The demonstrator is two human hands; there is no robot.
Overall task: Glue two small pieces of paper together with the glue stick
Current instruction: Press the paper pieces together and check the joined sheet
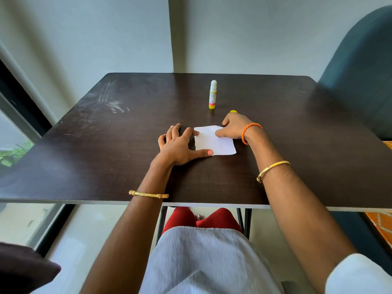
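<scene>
A small white paper (pixel 214 144) lies flat on the dark table (pixel 127 145); I cannot tell whether it is one sheet or two stacked. My left hand (pixel 178 145) rests spread on the table, its thumb and forefinger pressing the paper's left edge. My right hand (pixel 233 128) is bent over the paper's far right corner, with the thumb on top and the fingers curled at the edge. The glue stick (pixel 212 94), white-topped with a yellow base, stands upright beyond the paper, touched by neither hand. A small yellow piece (pixel 233 111), perhaps its cap, shows just behind my right hand.
The table's far edge meets a grey wall (pixel 233 35). A dark teal chair back (pixel 360 71) rises at the right. A window with a black frame (pixel 19 98) is at the left. My lap sits under the table's near edge (pixel 84 202).
</scene>
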